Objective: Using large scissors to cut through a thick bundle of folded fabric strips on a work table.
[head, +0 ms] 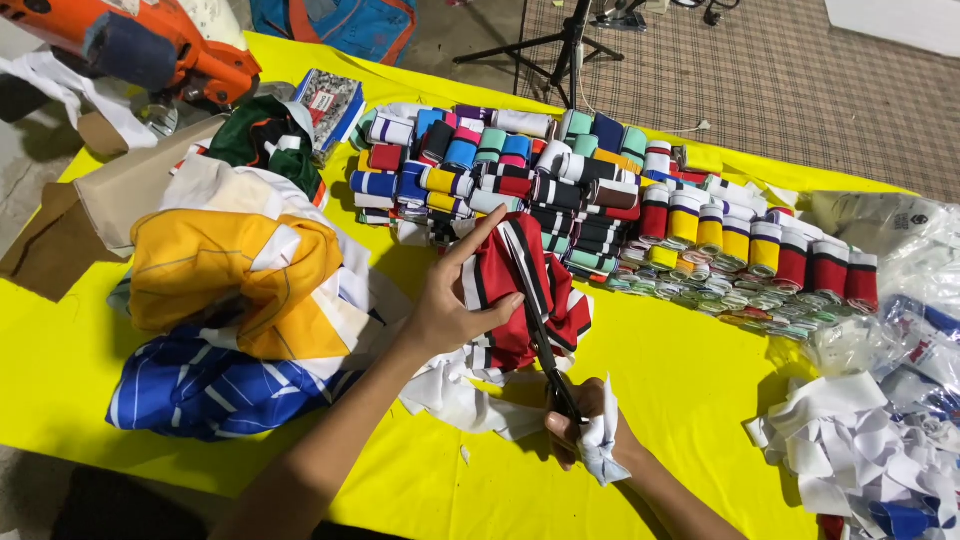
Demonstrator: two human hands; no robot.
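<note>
Red striped cloth (520,290) — left hand (445,310) pinching; right hand (585,425) gripping scissors (545,345).

One head-worn camera looks steeply down and forward from close above the yellow cloth-covered bench (690,380), near edge at six o'clock, bare floor beyond at twelve o'clock.

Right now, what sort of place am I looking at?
Probably a small garment-cutting workshop: rolled striped fabric bands stacked on a yellow table, scissors cutting red striped cloth, white offcuts.
</note>
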